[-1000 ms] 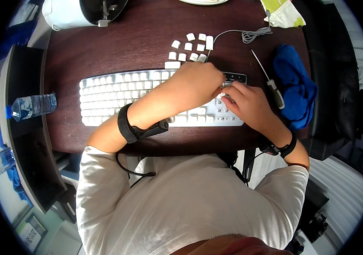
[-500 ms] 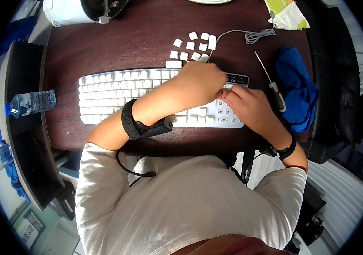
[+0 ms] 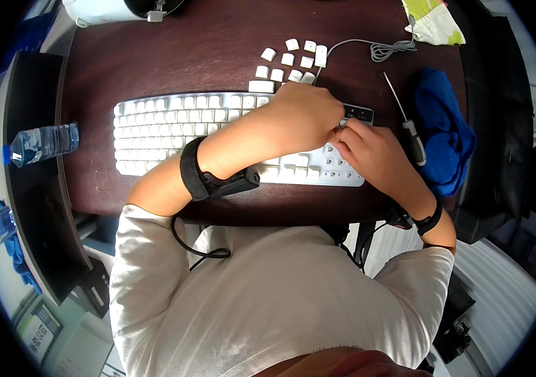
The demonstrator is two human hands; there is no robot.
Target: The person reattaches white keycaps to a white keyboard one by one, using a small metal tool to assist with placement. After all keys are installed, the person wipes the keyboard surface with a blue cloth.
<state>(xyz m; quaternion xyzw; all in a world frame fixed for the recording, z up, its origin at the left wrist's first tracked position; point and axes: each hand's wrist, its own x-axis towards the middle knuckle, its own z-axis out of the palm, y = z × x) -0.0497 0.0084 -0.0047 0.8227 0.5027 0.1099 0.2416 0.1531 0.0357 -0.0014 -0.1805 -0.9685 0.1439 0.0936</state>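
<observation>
A white keyboard [image 3: 173, 125] lies across the table, and keys at its right end are off, baring the switches. My left arm reaches over it, and my left hand [image 3: 310, 116] is closed above its upper right part. Beside it my right hand [image 3: 371, 151] is closed too, fingertips pinched together against the left hand's fingers over the number-key area. Whatever lies between the fingertips is hidden. Loose white keycaps [image 3: 287, 59] are scattered just beyond the keyboard, close to my left hand.
A screwdriver [image 3: 413, 141] and a blue cloth [image 3: 447, 132] lie to the right. A coiled grey cable [image 3: 393, 49] sits behind, near a green-and-white cloth [image 3: 436, 24]. At the left are a water bottle [image 3: 42, 144] and, farther back, a white appliance [image 3: 101, 11].
The whole view has shifted slightly. Both hands stay together over the keyboard's right end; my right fingers have curled a little differently. The loose keycaps look the same.
</observation>
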